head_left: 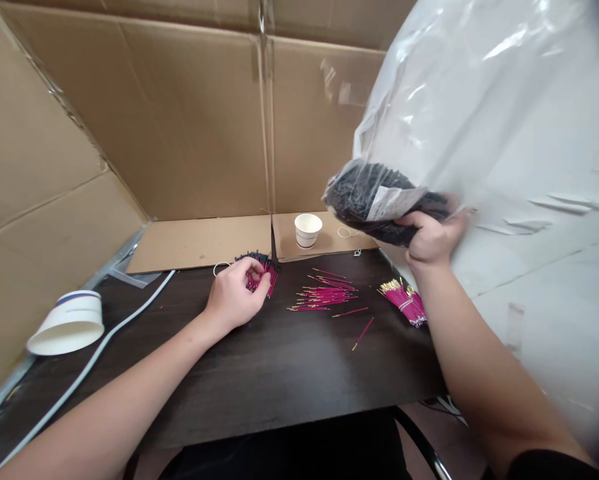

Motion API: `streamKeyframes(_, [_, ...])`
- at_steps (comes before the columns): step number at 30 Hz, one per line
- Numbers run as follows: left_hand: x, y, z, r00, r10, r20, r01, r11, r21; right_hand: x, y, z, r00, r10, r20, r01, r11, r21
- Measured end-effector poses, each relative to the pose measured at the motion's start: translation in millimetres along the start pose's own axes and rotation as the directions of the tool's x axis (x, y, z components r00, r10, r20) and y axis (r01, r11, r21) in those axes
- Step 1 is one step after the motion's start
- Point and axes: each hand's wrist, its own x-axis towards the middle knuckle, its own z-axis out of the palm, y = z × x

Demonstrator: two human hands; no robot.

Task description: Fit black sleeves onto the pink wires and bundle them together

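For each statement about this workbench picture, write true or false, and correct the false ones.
1. The right hand grips a clear plastic bag with dark pieces inside. True.
2. The left hand rests on a bundle of pink sticks with dark tips. True.
3. The upright paper cup stands at the near edge of the table. False: it stands at the far edge, on the cardboard flap.
4. The other paper cup stands upright. False: it lies tipped on its side, at the left.
5. Loose pink sticks lie on the dark table between the two hands. True.
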Motion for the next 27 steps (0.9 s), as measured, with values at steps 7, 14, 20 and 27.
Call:
streamKeyframes(7, [-3.8, -3.7, 0.4, 0.986, 0.104, 0.128, 0.014, 0.719, -0.695, -80.8, -29.6, 39.8, 0.884, 0.132, 0.449, -0.338, 0.844, 0.417])
streamKeyframes(14, [-7.1, -9.3, -6.7, 0.903, 0.282, 0.325, 0.141, 0.519, -0.843, -108.1, -44.2, 38.8, 0.483, 0.188, 0.855, -0.721, 0.64, 0.266])
streamKeyframes(20, [-7.4, -4.9, -11.8, 0.872, 0.313, 0.377, 0.135, 0.587, -0.798, -107.3, -52.4, 42.5, 0.25, 0.039, 0.967, -0.695, 0.703, 0.151])
streamKeyframes(27, [-7.7, -8.5, -8.7, 0.887, 0.32, 0.333, 0.066, 0.626, -0.777, -112.8, -51.9, 44.7, 0.212, 0.054, 0.976, -0.702, 0.703, 0.113])
